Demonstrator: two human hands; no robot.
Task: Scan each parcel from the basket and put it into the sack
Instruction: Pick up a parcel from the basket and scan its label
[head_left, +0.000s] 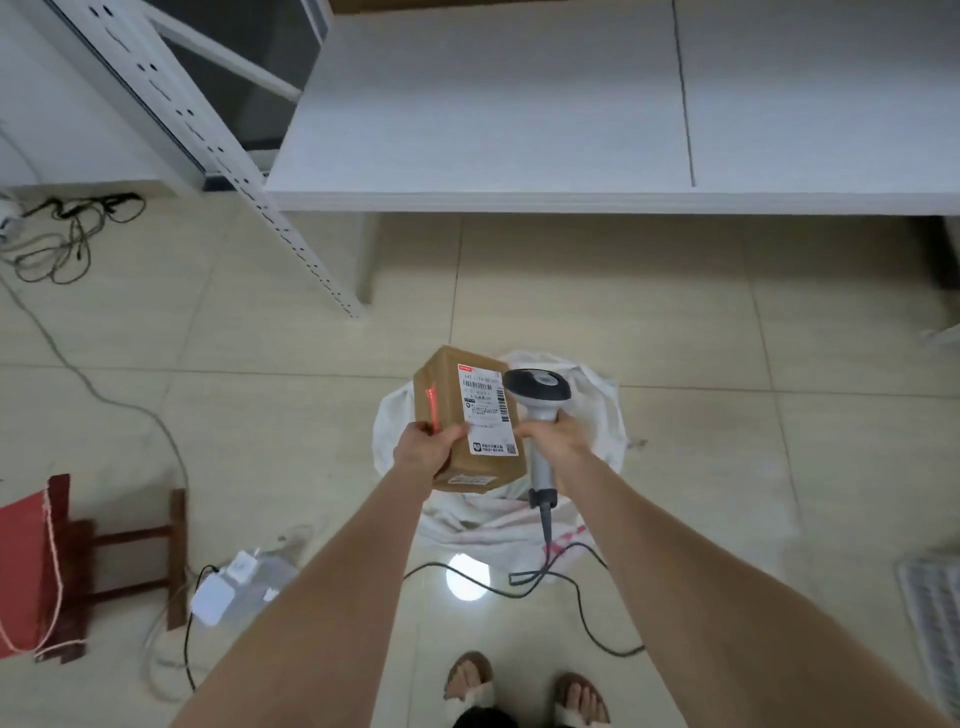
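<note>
The left hand (426, 449) grips a brown parcel (444, 382) by its near left corner, thumb laid across the top face and fingers curled under the side. The parcel is held up off the floor (727, 364), tilted, with its far end pointing away from the person. Its white label (488, 410), printed with barcodes, faces up and lies just right of the left thumb. A red scan line (432, 410) glows on the parcel's left face, just beyond the left hand.

The right hand (558, 441) is wrapped round the grey handle of a scanner (537, 387). The scanner's dark head stands above that hand and sits just beside the parcel's far right corner; whether the two touch cannot be told. The two hands are close together, with the parcel's near right edge between them. The scanner's cord (582, 618) drops from below the right hand and loops over the floor towards the person's feet.

Straight below both hands and the parcel, a white sack (597, 415) stands open on the floor, its rim showing round the parcel on all sides.

Beyond the hands is a white table (493, 114). Far to the left of the left hand, a red bag (23, 566) hangs against a wooden stool (135, 540).
</note>
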